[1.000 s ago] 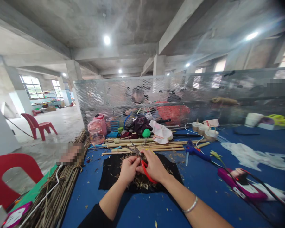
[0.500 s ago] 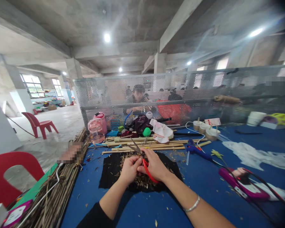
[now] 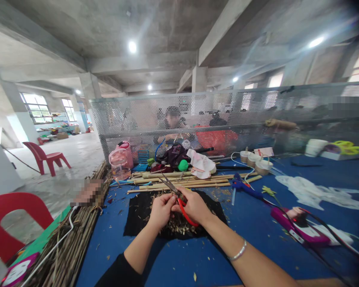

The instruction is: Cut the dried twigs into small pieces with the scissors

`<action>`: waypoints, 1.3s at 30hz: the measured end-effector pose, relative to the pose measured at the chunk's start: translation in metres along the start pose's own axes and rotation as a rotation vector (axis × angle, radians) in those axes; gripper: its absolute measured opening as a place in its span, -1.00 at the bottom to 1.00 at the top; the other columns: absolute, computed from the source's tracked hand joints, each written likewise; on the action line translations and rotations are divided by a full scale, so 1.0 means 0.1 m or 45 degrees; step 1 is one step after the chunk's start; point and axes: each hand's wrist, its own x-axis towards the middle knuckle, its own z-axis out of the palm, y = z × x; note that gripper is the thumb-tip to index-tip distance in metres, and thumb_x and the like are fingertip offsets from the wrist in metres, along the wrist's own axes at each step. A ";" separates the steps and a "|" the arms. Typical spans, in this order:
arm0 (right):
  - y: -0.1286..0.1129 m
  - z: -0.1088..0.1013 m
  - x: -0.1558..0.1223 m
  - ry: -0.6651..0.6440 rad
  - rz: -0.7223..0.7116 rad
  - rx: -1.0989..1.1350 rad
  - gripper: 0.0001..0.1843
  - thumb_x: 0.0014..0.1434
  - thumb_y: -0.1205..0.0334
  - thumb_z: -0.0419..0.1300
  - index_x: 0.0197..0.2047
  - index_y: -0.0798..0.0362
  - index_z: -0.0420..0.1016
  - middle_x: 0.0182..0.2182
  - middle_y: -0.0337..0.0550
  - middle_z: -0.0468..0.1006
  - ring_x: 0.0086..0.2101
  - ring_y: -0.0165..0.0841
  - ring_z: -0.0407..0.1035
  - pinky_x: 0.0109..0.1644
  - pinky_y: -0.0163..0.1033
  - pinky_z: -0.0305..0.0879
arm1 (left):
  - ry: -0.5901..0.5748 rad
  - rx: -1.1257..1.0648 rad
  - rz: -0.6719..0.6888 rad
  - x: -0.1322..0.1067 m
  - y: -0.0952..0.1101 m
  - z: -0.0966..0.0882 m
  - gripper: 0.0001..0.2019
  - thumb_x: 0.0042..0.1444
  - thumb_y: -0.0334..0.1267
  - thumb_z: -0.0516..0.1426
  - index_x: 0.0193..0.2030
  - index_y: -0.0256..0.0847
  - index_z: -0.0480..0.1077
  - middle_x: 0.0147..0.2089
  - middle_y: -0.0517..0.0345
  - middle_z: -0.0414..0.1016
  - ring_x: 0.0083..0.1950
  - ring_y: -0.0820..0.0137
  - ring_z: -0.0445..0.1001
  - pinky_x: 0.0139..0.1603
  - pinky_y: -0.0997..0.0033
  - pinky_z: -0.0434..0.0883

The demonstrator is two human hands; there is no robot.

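Red-handled scissors are in my right hand, their blades pointing up and to the left. My left hand is beside it, thumb and fingers pinched together close to the right hand's fingertips. Whatever lies between the left fingers is too small to make out. Both hands are over a black cloth on the blue table. Brown plant scraps are heaped on the cloth under my hands, partly hidden by them.
Bamboo sticks lie behind the cloth. A bundle of thin branches runs along the left. To the right are a blue glue gun, a purple power strip and white plastic. A perforated metal screen stands behind; a person sits beyond it.
The scissor blades look nearer together than before. My hands stay close together over the scraps, and the whole view has shifted slightly.
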 end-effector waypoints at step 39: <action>0.02 0.05 0.00 -0.028 0.039 -0.125 -0.48 -0.02 -0.02 0.24 -0.01 -0.01 0.31 -0.14 -0.09 0.49 -0.13 -0.20 0.38 -0.10 -0.15 0.28 | 0.172 0.172 0.121 0.01 0.01 -0.04 -0.68 0.01 -0.07 0.09 -0.32 -0.32 0.50 -0.59 0.21 0.34 -0.62 0.54 0.15 -0.61 0.54 0.12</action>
